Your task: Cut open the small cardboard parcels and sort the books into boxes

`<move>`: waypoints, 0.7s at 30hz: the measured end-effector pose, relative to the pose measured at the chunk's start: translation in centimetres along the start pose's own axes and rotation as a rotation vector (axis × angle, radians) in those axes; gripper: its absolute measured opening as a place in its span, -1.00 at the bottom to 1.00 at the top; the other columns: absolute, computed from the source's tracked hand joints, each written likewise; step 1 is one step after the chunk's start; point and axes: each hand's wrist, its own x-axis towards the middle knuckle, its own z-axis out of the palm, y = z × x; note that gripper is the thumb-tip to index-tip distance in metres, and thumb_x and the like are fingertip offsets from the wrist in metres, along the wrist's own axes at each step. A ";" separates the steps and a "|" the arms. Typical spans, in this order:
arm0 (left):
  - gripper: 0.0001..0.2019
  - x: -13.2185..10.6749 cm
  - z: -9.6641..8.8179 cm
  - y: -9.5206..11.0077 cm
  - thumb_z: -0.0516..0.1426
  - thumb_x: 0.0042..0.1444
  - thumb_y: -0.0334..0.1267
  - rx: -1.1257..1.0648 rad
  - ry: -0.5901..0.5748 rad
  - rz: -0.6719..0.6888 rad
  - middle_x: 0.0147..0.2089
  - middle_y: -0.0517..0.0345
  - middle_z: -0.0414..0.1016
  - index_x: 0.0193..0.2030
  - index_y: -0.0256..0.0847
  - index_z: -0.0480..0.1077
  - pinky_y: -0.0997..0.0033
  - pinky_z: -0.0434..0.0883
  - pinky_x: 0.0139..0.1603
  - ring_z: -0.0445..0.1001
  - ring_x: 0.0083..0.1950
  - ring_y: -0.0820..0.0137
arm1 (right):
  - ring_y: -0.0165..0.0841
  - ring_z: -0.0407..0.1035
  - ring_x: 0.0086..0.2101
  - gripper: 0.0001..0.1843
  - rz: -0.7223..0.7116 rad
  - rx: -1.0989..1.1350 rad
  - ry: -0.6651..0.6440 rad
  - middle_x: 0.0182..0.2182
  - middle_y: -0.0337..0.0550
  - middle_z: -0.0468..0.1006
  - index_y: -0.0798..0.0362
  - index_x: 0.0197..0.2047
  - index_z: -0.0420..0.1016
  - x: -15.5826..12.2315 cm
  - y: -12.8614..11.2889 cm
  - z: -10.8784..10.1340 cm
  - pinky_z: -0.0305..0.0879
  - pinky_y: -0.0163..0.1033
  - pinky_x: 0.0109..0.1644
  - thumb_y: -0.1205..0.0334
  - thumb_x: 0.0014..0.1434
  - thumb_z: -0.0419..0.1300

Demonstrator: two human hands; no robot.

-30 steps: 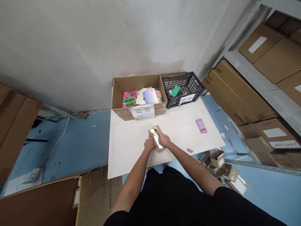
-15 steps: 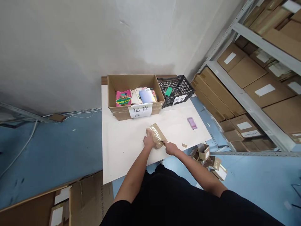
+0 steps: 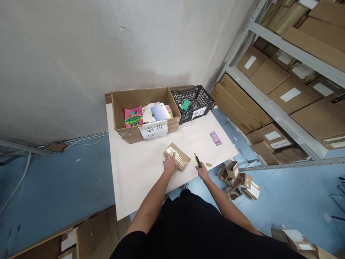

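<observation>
On the white table lies a small cardboard box (image 3: 181,157) wrapped in shiny clear tape. My left hand (image 3: 169,164) grips its near left side, thumb lying on top and the other fingers partly hidden. To the right of the box, and apart from it, my right hand (image 3: 202,172) holds a yellow and black utility knife (image 3: 198,161) that points away from me. Close to that hand, a small brown scrap (image 3: 208,164) lies near the table's edge. A blurred purple item (image 3: 215,138) rests farther back on the right.
At the back of the table (image 3: 129,180) stand an open carton (image 3: 126,135) of books and a black plastic crate (image 3: 185,117), both with handwritten paper labels. Shelves (image 3: 283,108) full of boxes rise on the right. Opened small boxes (image 3: 233,180) lie on the floor beside the table.
My right hand has drawn the utility knife off the box, out to the right. My left hand stays on the box, its thumb now on top. The view has shifted slightly.
</observation>
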 end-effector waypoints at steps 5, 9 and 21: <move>0.01 -2.4 1.9 1.0 0.02 0.28 0.32 0.013 0.042 -0.082 0.65 -0.45 -0.26 0.67 -0.10 -0.32 -0.07 0.43 0.20 0.48 0.25 -0.16 | -0.13 0.57 0.03 -0.46 0.033 0.030 -0.007 0.03 0.07 0.63 0.05 0.29 0.25 4.7 -4.8 3.7 0.44 -0.18 0.02 -0.04 0.38 0.19; -0.04 -3.5 2.4 1.3 -0.04 0.32 0.29 0.063 0.012 -0.172 0.54 -0.53 0.07 0.66 -0.22 -0.25 -0.04 0.44 0.16 0.46 0.28 -0.20 | -0.14 0.58 0.02 -0.46 -0.024 -0.044 -0.025 0.03 0.05 0.64 -0.01 0.27 0.23 7.6 -8.0 4.1 0.43 -0.21 -0.05 -0.03 0.35 0.25; -0.17 -2.0 0.7 1.2 -0.01 0.36 0.04 0.133 -0.057 -0.026 0.71 0.00 -0.29 0.67 -0.03 -0.26 -0.16 -0.04 0.57 -0.34 0.68 -0.03 | -0.40 0.53 -0.47 -0.72 -0.133 0.463 -0.222 -0.34 -0.27 0.59 -0.04 -0.08 0.25 10.8 -5.5 0.7 0.37 -0.38 -0.36 -0.07 0.48 0.00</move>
